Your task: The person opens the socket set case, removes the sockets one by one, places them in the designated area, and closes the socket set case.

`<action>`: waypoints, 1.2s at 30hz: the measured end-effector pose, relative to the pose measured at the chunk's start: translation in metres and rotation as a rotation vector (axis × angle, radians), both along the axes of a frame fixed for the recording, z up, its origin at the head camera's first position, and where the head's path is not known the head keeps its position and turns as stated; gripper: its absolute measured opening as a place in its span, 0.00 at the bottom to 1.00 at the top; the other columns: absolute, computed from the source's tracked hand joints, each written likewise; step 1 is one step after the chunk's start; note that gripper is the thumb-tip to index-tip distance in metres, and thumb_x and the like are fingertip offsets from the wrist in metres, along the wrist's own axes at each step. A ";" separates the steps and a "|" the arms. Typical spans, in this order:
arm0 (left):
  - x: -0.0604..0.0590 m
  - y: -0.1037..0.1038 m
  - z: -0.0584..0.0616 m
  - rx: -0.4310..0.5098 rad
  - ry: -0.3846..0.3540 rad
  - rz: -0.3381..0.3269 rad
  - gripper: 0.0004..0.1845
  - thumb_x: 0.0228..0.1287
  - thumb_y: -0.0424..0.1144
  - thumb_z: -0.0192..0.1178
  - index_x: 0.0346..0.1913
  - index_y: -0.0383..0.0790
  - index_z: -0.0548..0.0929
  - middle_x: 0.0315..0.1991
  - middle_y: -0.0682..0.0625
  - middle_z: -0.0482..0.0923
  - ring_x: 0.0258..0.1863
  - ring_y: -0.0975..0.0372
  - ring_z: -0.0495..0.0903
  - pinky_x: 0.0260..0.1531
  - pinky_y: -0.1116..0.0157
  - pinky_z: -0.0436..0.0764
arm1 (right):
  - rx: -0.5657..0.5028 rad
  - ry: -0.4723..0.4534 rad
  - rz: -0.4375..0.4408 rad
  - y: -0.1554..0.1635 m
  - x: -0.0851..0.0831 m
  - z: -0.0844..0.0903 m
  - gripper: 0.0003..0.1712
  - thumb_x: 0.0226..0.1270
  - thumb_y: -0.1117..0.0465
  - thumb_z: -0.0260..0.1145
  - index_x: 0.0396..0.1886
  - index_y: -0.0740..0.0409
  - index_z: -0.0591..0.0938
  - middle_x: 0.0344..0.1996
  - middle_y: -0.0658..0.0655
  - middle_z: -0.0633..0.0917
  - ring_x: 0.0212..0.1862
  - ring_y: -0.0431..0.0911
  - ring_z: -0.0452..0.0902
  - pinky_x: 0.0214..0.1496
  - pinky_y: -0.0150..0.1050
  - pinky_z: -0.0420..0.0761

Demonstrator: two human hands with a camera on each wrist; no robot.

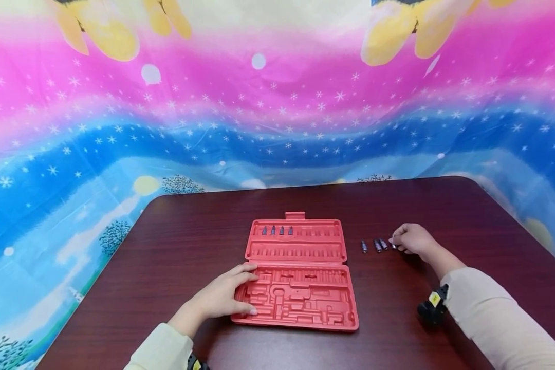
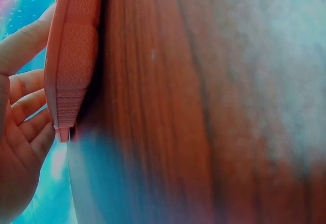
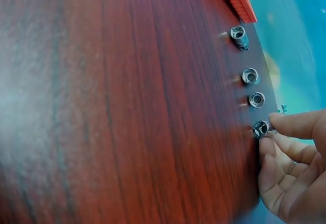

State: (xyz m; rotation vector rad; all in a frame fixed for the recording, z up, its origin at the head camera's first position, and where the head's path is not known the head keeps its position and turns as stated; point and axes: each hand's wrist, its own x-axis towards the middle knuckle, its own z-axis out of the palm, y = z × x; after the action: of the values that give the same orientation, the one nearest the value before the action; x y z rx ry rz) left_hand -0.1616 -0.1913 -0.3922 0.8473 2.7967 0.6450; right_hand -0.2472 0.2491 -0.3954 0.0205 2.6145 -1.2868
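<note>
1. Your right hand (image 1: 413, 240) pinches a small metal socket (image 3: 261, 129) between thumb and fingertips, at the right end of a short row; you can't tell whether it has left the table (image 1: 398, 318).
2. Three loose sockets (image 1: 377, 245) lie just left of it, the leftmost a little apart.
3. Your left hand (image 1: 222, 295) lies with fingers spread over the left edge of the open red case (image 1: 296, 326), thumb at the near half.
4. Four small metal pieces (image 1: 282, 230) sit in slots at the left of the case's far half.
5. Expect the socket to be light but hard, smooth and apt to roll or slip; hardly fragile. Pinch it across its sides, clear of the hollow end.
6. The case looks like stiff, light plastic, so steady it by the rim.
</note>
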 end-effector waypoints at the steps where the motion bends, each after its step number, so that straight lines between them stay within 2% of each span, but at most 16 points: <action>1: 0.000 0.000 0.000 -0.002 -0.001 0.000 0.35 0.39 0.57 0.65 0.51 0.41 0.74 0.59 0.52 0.61 0.59 0.58 0.58 0.53 0.58 0.63 | 0.000 0.002 -0.004 0.000 0.000 0.000 0.12 0.59 0.65 0.55 0.36 0.72 0.71 0.31 0.59 0.76 0.29 0.47 0.70 0.29 0.38 0.74; 11: 0.000 0.001 0.003 0.012 0.008 -0.004 0.34 0.39 0.55 0.66 0.51 0.41 0.74 0.59 0.51 0.61 0.59 0.57 0.57 0.54 0.59 0.62 | -0.013 0.018 0.003 0.000 -0.003 -0.001 0.06 0.59 0.68 0.50 0.26 0.68 0.71 0.37 0.66 0.76 0.26 0.47 0.68 0.26 0.38 0.71; 16: 0.000 0.002 0.004 0.011 0.006 -0.005 0.34 0.39 0.55 0.66 0.51 0.41 0.74 0.59 0.51 0.61 0.59 0.57 0.57 0.54 0.58 0.62 | -0.011 0.016 0.004 0.000 -0.002 -0.001 0.07 0.59 0.67 0.50 0.29 0.69 0.71 0.39 0.67 0.76 0.27 0.47 0.69 0.27 0.38 0.72; 25: 0.000 0.002 0.002 0.010 0.001 -0.004 0.34 0.39 0.55 0.66 0.51 0.41 0.74 0.59 0.51 0.61 0.59 0.57 0.57 0.54 0.59 0.62 | 0.000 0.015 0.006 0.001 0.000 -0.002 0.06 0.58 0.67 0.50 0.27 0.67 0.71 0.41 0.67 0.76 0.29 0.48 0.69 0.28 0.38 0.72; 36: 0.001 0.002 0.002 0.002 -0.001 0.003 0.34 0.39 0.55 0.66 0.51 0.41 0.75 0.59 0.51 0.61 0.60 0.56 0.56 0.54 0.58 0.61 | -0.014 0.019 0.011 -0.001 0.003 -0.002 0.07 0.60 0.67 0.51 0.31 0.70 0.71 0.35 0.63 0.77 0.29 0.48 0.68 0.29 0.38 0.72</action>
State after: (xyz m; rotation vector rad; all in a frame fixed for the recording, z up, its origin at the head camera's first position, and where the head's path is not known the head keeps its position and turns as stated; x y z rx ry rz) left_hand -0.1607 -0.1894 -0.3899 0.8435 2.7976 0.6479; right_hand -0.2447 0.2482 -0.3977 -0.0082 2.6177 -1.3084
